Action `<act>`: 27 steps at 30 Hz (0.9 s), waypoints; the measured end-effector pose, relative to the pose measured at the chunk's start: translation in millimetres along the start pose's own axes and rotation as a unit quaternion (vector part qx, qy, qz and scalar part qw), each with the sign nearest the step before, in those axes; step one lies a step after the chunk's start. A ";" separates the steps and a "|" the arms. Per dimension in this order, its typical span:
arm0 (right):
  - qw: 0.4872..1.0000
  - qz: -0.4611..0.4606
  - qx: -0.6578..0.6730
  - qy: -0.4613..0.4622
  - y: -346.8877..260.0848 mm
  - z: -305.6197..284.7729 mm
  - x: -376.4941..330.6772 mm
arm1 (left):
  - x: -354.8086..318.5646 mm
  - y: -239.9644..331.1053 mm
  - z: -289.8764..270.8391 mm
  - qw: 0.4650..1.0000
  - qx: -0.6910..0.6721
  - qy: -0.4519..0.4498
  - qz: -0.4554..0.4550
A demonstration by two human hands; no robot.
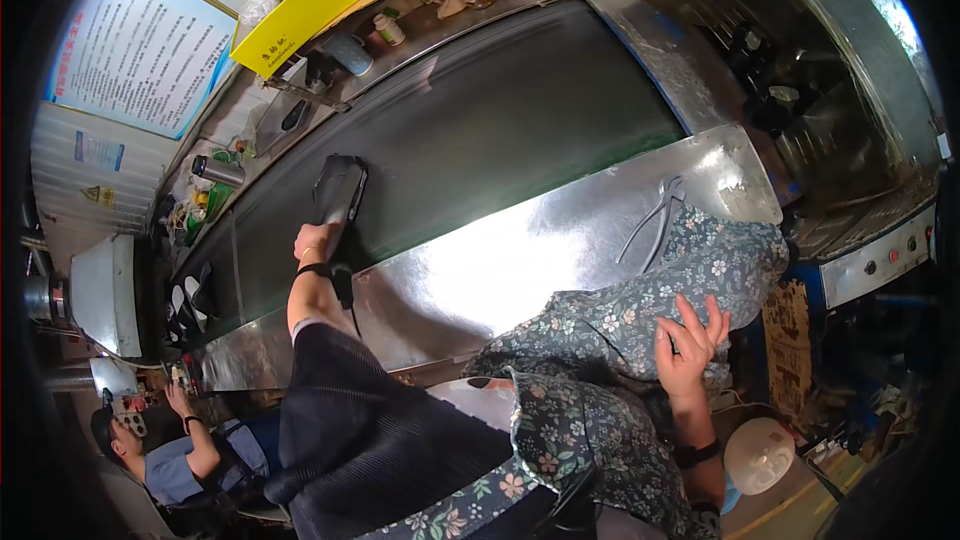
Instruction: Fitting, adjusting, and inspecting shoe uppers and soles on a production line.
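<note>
A long dark conveyor belt [480, 130] runs diagonally from the lower left to the upper right of the frame, edged along its near side by a broad shiny sheet-metal apron [480, 270] that catches a bright glare. In the upper left a pale wall carries a large blue-bordered printed poster [140, 45], with a yellow cardboard box [310, 5] on the cluttered ledge beside it. At the right edge a grey metal control panel with round buttons [880, 258] sits above a shadowed floor.
</note>
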State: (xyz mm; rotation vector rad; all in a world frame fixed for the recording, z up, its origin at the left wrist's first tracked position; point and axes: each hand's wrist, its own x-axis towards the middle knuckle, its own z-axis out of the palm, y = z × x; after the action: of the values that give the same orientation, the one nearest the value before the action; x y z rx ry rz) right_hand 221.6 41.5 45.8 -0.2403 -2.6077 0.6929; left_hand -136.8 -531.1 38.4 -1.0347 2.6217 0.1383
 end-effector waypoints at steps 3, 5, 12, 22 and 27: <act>1.000 -0.012 0.001 0.011 -1.1 2.8 1.1 | -9.1 13.9 1.3 0.997 0.002 -0.053 0.064; 1.000 0.000 -0.004 0.014 -5.9 -1.3 2.4 | -18.3 27.6 42.6 0.971 -0.158 0.090 0.153; 0.999 0.023 0.021 -0.040 -6.3 -26.3 9.6 | -103.0 96.4 37.6 0.844 -0.450 -0.231 0.179; 0.908 0.137 0.349 0.189 -45.4 -131.8 77.3 | -435.9 144.9 -19.2 0.478 -0.107 -0.468 0.736; 0.996 0.054 0.066 0.040 -51.5 -146.6 25.9 | -519.3 164.0 14.8 0.394 -0.206 -0.278 0.851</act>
State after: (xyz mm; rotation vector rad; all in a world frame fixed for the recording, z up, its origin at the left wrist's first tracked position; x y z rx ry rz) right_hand 261.1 67.6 196.0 -0.3622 -2.4765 0.8703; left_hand 112.4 -70.9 189.9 1.7273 1.7191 1.2406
